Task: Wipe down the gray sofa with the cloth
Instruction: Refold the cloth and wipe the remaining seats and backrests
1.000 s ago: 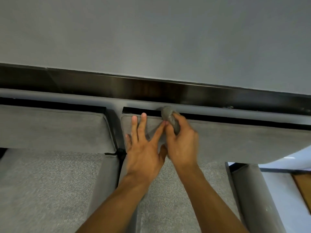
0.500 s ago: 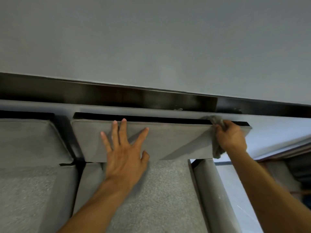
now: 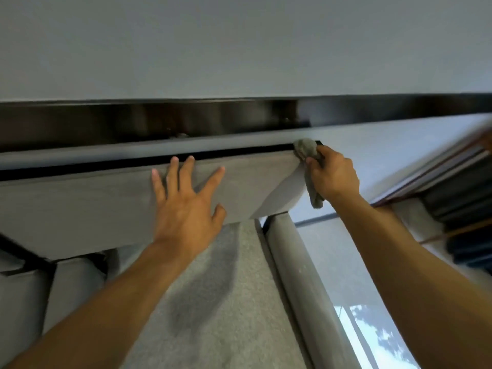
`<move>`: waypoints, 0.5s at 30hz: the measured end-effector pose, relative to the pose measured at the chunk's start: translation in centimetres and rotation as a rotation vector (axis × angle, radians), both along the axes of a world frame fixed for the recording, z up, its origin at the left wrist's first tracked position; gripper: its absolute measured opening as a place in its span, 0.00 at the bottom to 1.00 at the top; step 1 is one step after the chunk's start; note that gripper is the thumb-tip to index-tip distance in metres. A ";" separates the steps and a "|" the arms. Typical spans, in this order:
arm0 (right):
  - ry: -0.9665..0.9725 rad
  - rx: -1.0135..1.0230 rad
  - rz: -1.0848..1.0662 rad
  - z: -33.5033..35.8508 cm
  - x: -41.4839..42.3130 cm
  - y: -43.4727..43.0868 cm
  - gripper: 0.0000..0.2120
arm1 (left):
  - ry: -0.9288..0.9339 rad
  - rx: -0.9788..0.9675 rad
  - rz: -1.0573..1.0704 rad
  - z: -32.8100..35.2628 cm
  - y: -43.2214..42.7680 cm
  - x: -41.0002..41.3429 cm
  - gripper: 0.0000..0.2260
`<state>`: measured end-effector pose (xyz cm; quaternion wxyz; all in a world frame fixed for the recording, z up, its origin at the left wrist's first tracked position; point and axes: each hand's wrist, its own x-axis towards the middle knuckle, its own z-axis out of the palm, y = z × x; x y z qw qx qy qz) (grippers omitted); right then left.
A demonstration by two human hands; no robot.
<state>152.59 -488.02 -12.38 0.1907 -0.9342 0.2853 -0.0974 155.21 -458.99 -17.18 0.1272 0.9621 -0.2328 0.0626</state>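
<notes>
The gray sofa's back cushion (image 3: 80, 209) runs across the middle of the view, with the seat cushion (image 3: 226, 302) below it. My left hand (image 3: 186, 206) lies flat on the back cushion, fingers spread and reaching its top edge. My right hand (image 3: 332, 177) grips a bunched gray cloth (image 3: 306, 149) at the cushion's top right corner, against the dark gap behind it. A tail of the cloth hangs below my fist.
The sofa's padded armrest (image 3: 298, 275) runs down the right of the seat. A dark wooden rail (image 3: 133, 123) sits behind the sofa under a pale wall (image 3: 239, 43). Shiny floor (image 3: 346, 262) lies to the right, with dark furniture (image 3: 466, 209) at the far right.
My right hand has slid the cloth along the cushion's top edge from beside my left hand to the right corner. My left hand stays pressed flat on the cushion.
</notes>
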 end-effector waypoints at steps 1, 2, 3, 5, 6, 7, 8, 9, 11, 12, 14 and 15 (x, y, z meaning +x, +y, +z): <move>-0.029 0.047 0.029 -0.7 -1.3 -1.4 0.12 | 0.001 -0.013 -0.012 0.0 -1.3 0.0 0.34; -0.049 0.093 0.064 -1.6 -2.9 -2.2 0.11 | 0.003 -0.027 -0.009 0.0 -2.3 0.0 0.33; -0.058 0.129 0.088 -2.7 -4.9 -2.7 0.09 | 0.004 -0.043 0.005 -0.1 -3.3 0.0 0.33; -0.046 0.163 0.082 -5.9 -9.6 -3.6 0.09 | -0.008 -0.056 0.016 -0.4 -5.8 0.1 0.32; -0.022 0.176 0.071 -7.8 -12.0 -3.8 0.10 | -0.027 -0.047 -0.004 -0.6 -7.2 0.0 0.32; 0.020 0.191 0.064 -9.7 -14.1 -3.7 0.10 | -0.054 -0.027 -0.036 -0.7 -8.5 0.0 0.32; 0.081 0.201 0.068 -11.6 -15.8 -3.4 0.10 | -0.082 -0.003 -0.074 -0.6 -9.8 0.0 0.32; 0.167 0.199 0.079 -13.7 -17.3 -3.3 0.11 | -0.100 0.030 -0.113 -0.8 -11.5 -0.2 0.31; 0.314 0.180 0.118 -17.5 -19.8 -2.7 0.13 | -0.120 0.099 -0.191 -1.6 -14.8 -0.8 0.32; 0.361 0.188 0.127 -19.1 -20.8 -2.4 0.15 | -0.121 0.122 -0.233 -2.3 -16.1 -1.5 0.31; 0.394 0.208 0.125 -21.4 -23.0 -1.6 0.17 | -0.101 0.121 -0.339 -4.9 -18.0 -3.3 0.29; 0.382 0.204 0.115 -22.0 -24.3 -1.1 0.17 | -0.076 0.123 -0.390 -6.6 -18.6 -4.2 0.28</move>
